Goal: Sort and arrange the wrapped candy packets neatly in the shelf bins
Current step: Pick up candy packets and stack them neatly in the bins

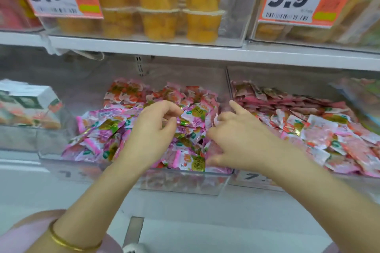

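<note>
Candy packets (102, 135) in middle bin (185, 183) beneath both hands: left hand (153, 129) curled, grip unclear; right hand (242, 135) loosely spread, index extended.

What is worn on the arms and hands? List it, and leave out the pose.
No gloves show. The left arm carries a thin gold bangle, with a pink sleeve just behind it at the lower left corner. The right arm is uncovered as far as the picture shows.
</note>
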Demonstrator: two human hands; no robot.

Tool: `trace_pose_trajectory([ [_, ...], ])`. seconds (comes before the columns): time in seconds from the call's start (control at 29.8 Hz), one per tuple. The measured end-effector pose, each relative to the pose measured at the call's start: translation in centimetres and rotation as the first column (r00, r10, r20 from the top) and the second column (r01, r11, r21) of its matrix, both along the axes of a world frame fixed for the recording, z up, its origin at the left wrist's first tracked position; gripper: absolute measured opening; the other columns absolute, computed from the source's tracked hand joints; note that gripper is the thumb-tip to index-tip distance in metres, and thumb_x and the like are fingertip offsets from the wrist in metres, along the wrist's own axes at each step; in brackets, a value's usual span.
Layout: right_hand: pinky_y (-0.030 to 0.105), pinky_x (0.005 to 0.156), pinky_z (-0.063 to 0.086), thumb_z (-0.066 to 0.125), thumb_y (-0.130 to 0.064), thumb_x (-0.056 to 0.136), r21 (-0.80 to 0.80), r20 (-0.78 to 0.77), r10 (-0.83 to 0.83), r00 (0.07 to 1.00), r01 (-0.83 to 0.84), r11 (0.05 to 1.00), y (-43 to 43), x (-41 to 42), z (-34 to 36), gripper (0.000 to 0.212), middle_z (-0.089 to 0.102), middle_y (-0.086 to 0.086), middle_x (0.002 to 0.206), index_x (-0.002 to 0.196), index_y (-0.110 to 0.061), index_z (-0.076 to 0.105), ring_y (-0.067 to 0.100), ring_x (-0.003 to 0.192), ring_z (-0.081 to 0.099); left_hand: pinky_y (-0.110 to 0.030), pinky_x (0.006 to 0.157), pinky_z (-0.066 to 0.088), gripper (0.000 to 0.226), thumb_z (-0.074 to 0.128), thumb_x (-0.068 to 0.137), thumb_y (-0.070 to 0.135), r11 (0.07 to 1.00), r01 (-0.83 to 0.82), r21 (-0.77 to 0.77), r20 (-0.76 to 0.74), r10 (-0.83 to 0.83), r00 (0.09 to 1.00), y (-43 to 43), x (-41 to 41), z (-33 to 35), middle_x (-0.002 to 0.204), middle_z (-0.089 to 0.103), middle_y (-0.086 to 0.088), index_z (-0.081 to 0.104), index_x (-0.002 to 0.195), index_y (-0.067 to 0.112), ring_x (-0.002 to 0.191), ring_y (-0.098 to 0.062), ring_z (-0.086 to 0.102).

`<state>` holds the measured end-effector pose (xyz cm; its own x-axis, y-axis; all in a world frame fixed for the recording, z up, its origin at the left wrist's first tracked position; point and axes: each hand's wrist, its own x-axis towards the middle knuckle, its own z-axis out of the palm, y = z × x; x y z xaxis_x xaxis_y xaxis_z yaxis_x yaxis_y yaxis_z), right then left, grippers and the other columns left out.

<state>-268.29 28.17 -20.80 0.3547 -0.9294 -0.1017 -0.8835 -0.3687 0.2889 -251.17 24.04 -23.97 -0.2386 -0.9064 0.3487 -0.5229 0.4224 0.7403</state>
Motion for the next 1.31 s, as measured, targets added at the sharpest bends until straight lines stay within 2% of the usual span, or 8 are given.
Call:
trace_pose_trajectory([
  [0.13,0.047,0.117,0.002,0.065,-0.051,0.077,-0.019,-0.023,-0.025,0.999,0.024,1.000,-0.3,0.4,-0.5,0.054,0.062,0.002,0.108,0.118,-0.018,0.052,0.023,0.116,0.047,-0.004,0.072,0.037,0.020,0.052,0.089,0.004,0.998,0.050,-0.037,0.046,-0.048,0.998,-0.2,-0.3,0.0,0.093,0.057,0.015,0.062,0.097,0.020,0.087,-0.001,0.052],
  [0.27,0.036,0.116,0.009,0.068,-0.036,0.079,-0.004,0.246,-0.072,0.967,0.075,0.997,-0.6,0.0,0.2,0.049,0.057,0.001,0.121,0.123,-0.021,0.052,0.018,0.120,0.048,-0.027,0.090,0.041,0.014,0.060,0.087,0.024,0.984,0.175,0.006,0.270,-0.171,0.948,-0.4,-0.2,0.0,0.099,0.061,0.011,0.066,0.100,0.023,0.099,-0.008,0.050],
  [0.37,0.029,0.100,0.033,0.067,-0.023,0.083,-0.039,0.563,-0.097,0.821,0.143,0.989,-0.4,-0.6,0.8,0.041,0.053,-0.002,0.121,0.120,-0.026,0.053,0.016,0.115,0.049,-0.034,0.102,0.027,0.038,0.056,0.082,0.055,0.961,0.270,0.061,0.674,-0.239,0.699,-0.3,0.1,-0.2,0.127,0.045,0.015,0.063,0.112,0.033,0.120,-0.015,0.030],
  [0.47,0.028,0.092,0.039,0.064,-0.016,0.086,-0.079,0.641,-0.066,0.765,0.151,0.985,-0.4,-1.3,0.6,0.038,0.050,-0.006,0.119,0.119,-0.029,0.052,0.012,0.112,0.049,-0.036,0.104,0.018,0.048,0.056,0.082,0.057,0.949,0.280,0.146,0.772,-0.286,0.568,-0.2,0.0,-0.6,0.143,0.029,0.010,0.056,0.124,0.035,0.128,-0.016,0.016],
  [0.64,-0.003,0.082,0.028,0.067,-0.015,0.083,-0.090,0.790,-0.020,0.613,0.149,0.985,-0.4,-2.3,-0.6,0.037,0.053,-0.020,0.113,0.115,-0.029,0.055,-0.014,0.094,0.042,-0.028,0.096,0.022,0.027,0.065,0.080,0.044,0.930,0.326,0.173,0.665,-0.354,0.658,-0.2,-0.3,-0.7,0.126,0.041,0.011,0.056,0.102,0.034,0.116,-0.012,0.024],
  [0.91,0.018,0.067,0.046,0.069,-0.010,0.081,-0.102,0.983,0.040,0.178,0.358,0.928,0.2,-3.1,-0.2,0.033,0.058,-0.009,0.093,0.103,-0.031,0.058,0.010,0.080,0.055,-0.021,0.075,0.047,0.017,0.069,0.082,0.017,0.951,0.186,0.246,0.003,-0.193,0.981,-0.4,-0.1,1.4,0.092,0.064,0.003,0.057,0.093,0.019,0.084,-0.010,0.061],
  [1.07,0.022,0.056,0.045,0.061,-0.002,0.083,0.060,0.995,-0.082,0.055,0.314,0.948,0.6,-3.1,-0.1,0.023,0.064,-0.007,0.093,0.091,-0.022,0.053,0.023,0.073,0.056,-0.024,0.061,0.055,0.022,0.065,0.085,0.010,0.904,0.257,0.341,-0.361,-0.126,0.924,-0.1,-1.4,1.9,0.102,0.067,-0.002,0.055,0.103,0.018,0.076,-0.013,0.067],
  [1.31,0.022,0.054,0.049,0.076,-0.008,0.069,0.336,0.901,-0.327,-0.285,-0.017,0.942,0.5,-4.4,0.0,0.023,0.066,0.013,0.097,0.086,-0.012,0.060,0.013,0.065,0.058,-0.047,0.075,0.055,0.030,0.068,0.083,0.011,0.951,0.211,0.225,-0.390,-0.111,0.914,0.2,-3.5,1.8,0.100,0.066,-0.011,0.054,0.106,0.024,0.085,-0.031,0.067],
])
